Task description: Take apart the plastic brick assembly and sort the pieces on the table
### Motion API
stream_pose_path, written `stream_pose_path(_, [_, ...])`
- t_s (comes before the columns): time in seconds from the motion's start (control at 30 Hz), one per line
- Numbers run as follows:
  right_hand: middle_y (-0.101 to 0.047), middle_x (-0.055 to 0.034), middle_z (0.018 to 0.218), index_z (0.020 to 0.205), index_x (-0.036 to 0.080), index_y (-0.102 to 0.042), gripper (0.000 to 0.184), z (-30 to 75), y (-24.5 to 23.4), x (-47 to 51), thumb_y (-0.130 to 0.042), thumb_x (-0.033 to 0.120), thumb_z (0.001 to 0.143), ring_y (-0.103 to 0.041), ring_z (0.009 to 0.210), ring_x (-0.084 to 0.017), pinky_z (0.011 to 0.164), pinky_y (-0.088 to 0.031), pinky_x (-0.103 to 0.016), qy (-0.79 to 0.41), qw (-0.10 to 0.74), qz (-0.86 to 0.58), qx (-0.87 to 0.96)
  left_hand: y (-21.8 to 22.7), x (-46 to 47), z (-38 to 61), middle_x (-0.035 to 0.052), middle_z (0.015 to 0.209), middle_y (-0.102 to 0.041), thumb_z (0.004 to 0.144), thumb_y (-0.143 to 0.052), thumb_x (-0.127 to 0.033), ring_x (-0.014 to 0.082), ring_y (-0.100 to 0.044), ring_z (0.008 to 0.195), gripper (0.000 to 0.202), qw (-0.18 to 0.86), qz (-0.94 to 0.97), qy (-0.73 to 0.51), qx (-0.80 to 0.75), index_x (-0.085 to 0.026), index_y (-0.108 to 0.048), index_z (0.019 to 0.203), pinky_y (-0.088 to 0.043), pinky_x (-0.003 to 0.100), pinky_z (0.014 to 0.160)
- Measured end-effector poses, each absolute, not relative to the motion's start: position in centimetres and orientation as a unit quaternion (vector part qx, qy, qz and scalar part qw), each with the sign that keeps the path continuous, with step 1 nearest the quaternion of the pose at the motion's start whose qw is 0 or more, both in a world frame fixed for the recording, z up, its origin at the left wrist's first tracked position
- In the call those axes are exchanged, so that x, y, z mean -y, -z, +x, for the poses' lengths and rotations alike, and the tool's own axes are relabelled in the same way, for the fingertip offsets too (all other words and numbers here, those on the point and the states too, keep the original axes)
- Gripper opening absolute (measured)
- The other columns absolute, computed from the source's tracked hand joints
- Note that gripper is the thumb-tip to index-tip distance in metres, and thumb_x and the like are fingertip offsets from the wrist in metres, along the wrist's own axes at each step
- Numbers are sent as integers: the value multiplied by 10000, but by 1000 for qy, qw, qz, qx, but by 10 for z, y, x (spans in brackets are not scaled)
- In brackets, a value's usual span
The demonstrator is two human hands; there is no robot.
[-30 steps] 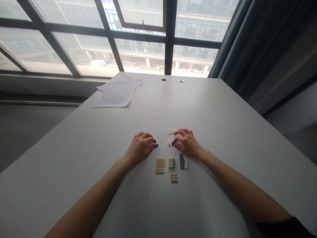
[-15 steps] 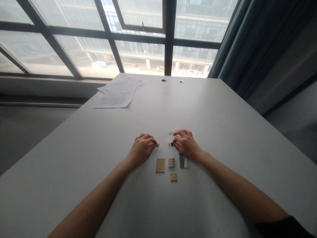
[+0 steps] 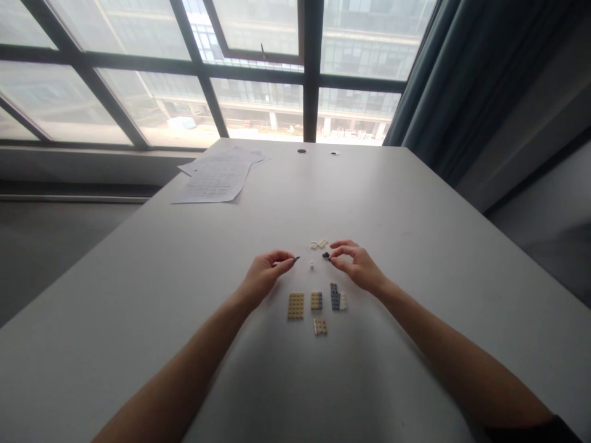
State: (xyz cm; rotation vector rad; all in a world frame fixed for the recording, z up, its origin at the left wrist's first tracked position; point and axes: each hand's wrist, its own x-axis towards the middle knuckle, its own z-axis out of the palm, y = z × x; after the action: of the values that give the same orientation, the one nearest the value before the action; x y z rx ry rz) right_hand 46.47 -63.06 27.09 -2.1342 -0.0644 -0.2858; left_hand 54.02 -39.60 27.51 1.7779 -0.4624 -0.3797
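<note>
Between thumb and fingertips my left hand (image 3: 268,271) pinches a small dark building brick (image 3: 297,259). Opposite it, my right hand (image 3: 355,264) is closed at the fingertips on another dark brick (image 3: 325,255), raised a little off the table. A tiny white brick (image 3: 311,266) stands between the hands, and a cluster of white bricks (image 3: 318,244) lies just beyond. Nearer to me are a tan studded plate (image 3: 296,306), a tan and grey block (image 3: 316,300), a dark grey and white piece (image 3: 335,298) and a smaller tan plate (image 3: 320,326).
The white table (image 3: 360,203) carries loose printed papers (image 3: 215,178) at its far left. Two round cable holes are near the back edge. Behind stand a large window (image 3: 258,104) and a dark blue curtain (image 3: 429,86) on the right.
Both hands have lifted slightly with their small dark bricks. My right hand's brick has left the spot beside the tiny white brick, uncovering more of the dark grey and white piece.
</note>
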Motion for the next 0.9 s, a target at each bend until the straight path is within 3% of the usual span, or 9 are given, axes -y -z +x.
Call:
stream_pose_path(0.17, [-596,-64,1159,803,235,-672,59,440,-266,638,-630,201,829,-433,1191,-267,1000,-298,-486,178,250,-949,71,-283,415,529,44,889,-669,839,-590,-312,206,-552,897,150,351,847,2,400,-213,-697,806,-413,370,842])
stream_pose_path(0.37, [-596,-72,1161,831,223,-670,50,432,-254,647,-631,192,835,-435,1183,-267,997,-292,-472,193,178,-961,92,-281,445,522,47,850,-648,887,-547,-244,208,-513,864,182,153,843,-43,513,-212,-695,787,-359,371,809])
stream_pose_path(0.9, [-599,-61,1166,845,225,-669,70,435,-249,635,-603,204,852,-430,1192,-257,1023,-266,-477,170,210,-959,83,-275,460,526,53,847,-660,858,-591,-246,211,-533,866,150,169,848,-1,503,-225,-725,794,-348,368,812])
